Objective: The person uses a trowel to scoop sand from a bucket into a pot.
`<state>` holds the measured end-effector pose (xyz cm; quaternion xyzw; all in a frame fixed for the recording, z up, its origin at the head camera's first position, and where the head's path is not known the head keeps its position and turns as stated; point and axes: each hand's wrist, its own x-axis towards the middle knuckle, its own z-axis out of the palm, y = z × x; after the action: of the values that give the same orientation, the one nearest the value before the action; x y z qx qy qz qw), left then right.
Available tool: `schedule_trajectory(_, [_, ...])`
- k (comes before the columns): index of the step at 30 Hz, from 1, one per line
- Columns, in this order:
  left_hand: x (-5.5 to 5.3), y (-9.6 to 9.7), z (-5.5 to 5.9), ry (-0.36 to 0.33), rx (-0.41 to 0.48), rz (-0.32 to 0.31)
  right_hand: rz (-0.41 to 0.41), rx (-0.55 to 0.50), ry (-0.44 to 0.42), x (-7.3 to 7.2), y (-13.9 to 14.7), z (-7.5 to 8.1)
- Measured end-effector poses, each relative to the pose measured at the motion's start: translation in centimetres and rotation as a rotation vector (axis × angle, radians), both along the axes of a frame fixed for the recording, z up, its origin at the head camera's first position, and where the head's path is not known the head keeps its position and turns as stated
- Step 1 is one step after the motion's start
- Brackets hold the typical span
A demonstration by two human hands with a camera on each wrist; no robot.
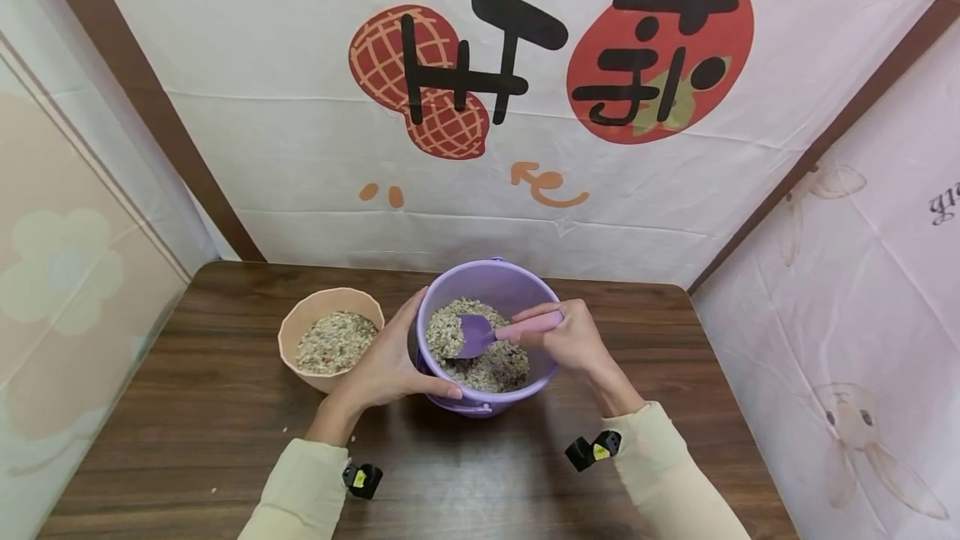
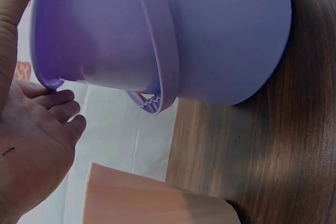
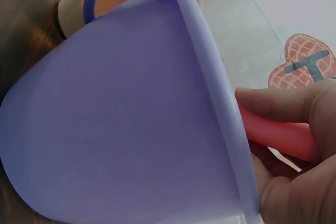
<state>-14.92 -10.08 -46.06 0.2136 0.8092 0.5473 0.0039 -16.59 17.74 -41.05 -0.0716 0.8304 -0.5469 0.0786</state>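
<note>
A purple bucket (image 1: pixel 517 283) holding pale, grainy material (image 1: pixel 491 373) stands upright on the table. My left hand (image 1: pixel 386 365) grips its left side at the rim, thumb across the near edge and fingers bent at the rim in the left wrist view. With my right hand (image 1: pixel 573 340) I hold a toy shovel by its pink handle (image 1: pixel 538 323). Its purple blade (image 1: pixel 474 336) is inside the bucket, over the grains and pointing left. In the right wrist view the bucket wall (image 3: pixel 126 114) hides the blade, leaving the reddish handle (image 3: pixel 283 135) between thumb and fingers.
Left of the bucket, behind my left hand, stands a peach bowl (image 1: pixel 294 327) with similar grains (image 1: pixel 337 342) in it. A few stray grains dot the brown wooden table (image 1: pixel 180 432). Printed cloth (image 1: pixel 300 165) closes off the back and both sides.
</note>
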Motion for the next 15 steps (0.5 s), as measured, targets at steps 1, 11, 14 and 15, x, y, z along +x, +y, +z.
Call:
schedule_trajectory(1, [0.0,0.0,0.0,0.003,0.005,-0.003,0.0,-0.009,0.0,0.0,0.1,0.0])
schedule_trajectory(11, [0.0,0.0,0.0,0.005,-0.026,0.007,-0.029,-0.267,-0.115,0.2,0.9,-0.6])
schedule_trajectory(14, [0.0,0.0,0.0,0.002,-0.034,0.012,-0.052,-0.323,-0.131,0.4,1.1,-0.8])
schedule_trajectory(15, [0.0,0.0,0.0,0.0,-0.036,0.013,-0.06,-0.339,-0.132,0.4,1.1,-0.8])
